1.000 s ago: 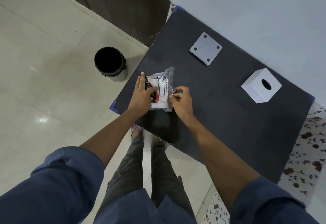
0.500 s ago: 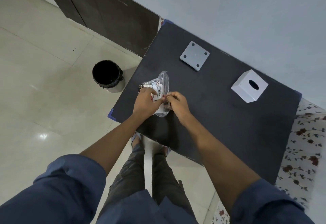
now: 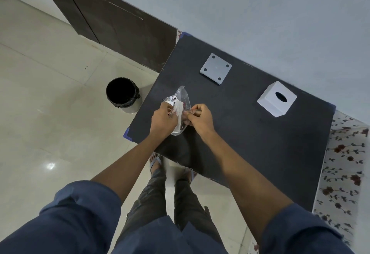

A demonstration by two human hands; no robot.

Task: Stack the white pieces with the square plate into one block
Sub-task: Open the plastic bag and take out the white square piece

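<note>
A clear plastic packet [image 3: 181, 101] with a white label hangs just above the black table [image 3: 250, 143] near its left edge. My left hand [image 3: 163, 120] grips the packet's left side and my right hand [image 3: 200, 118] pinches its right edge; what is inside is hidden. A square grey-white plate [image 3: 215, 68] with a hole at each corner lies flat at the far side of the table. To its right stands a white box piece [image 3: 277, 101] with a round hole in its top face. Both are well away from my hands.
A black-lined waste bin [image 3: 123, 94] stands on the tiled floor left of the table. A dark wooden door [image 3: 112, 25] is behind it. A flowered cloth [image 3: 344, 165] lies along the table's right side. My legs and sandalled feet are below the near edge.
The packet has been lifted off the table and turned more upright between both hands. My right hand has closed onto its edge. The camera has tilted up a little.
</note>
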